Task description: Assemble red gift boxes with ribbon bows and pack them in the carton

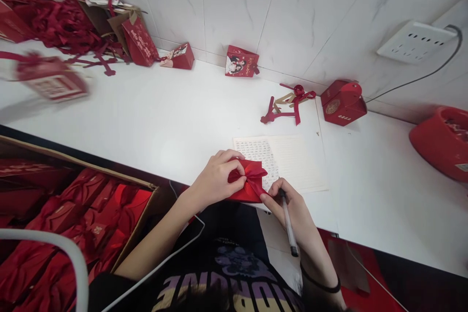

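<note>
A small red gift box [237,196] with a red ribbon bow [255,173] is at the table's front edge, partly over a handwritten notebook [303,161]. My left hand [219,175] is closed, its thumb and finger pinching the bow near its knot. My right hand [292,207] is closed too, with a clear pen [288,226] with black ends tucked in it. Its thumb and fingertip are at the ribbon's lower right tail. My left hand covers the box's left part.
A carton of red ribboned boxes [98,219] stands at lower left. Along the wall are red boxes [242,62], loose ribbons [288,105], a handled red box [342,102] and a red container [442,141]. A blurred red box [53,78] is at far left.
</note>
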A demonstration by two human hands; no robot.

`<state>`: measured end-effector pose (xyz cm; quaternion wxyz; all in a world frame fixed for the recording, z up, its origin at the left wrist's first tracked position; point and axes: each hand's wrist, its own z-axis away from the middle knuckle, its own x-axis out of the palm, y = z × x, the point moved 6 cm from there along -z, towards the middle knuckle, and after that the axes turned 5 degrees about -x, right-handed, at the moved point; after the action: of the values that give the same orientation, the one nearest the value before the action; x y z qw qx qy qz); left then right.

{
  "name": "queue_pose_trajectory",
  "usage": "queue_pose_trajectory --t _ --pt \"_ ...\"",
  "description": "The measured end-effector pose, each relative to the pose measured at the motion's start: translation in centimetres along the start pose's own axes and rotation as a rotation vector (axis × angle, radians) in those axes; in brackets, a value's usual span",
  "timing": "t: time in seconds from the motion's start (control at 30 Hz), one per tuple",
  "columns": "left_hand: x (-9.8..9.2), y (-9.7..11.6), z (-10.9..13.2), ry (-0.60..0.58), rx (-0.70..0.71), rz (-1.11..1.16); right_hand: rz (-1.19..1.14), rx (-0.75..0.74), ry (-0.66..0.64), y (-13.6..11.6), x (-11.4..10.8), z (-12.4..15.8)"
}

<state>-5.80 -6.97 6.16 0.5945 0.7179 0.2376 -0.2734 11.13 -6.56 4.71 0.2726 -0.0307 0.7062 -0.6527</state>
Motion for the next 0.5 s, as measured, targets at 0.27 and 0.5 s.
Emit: queue_pose_trajectory --t 0.27,0.5 --pt "0.1 -0.3 -0.2 -0.002 -0.025 0.046 0.016 0.029 -0.041 0.2 0.3 1.2" --pt "-0.1 -0.3 -0.2 -0.013 -0.042 0.056 0.105 0.091 -0.179 0.5 -1.5 1.3"
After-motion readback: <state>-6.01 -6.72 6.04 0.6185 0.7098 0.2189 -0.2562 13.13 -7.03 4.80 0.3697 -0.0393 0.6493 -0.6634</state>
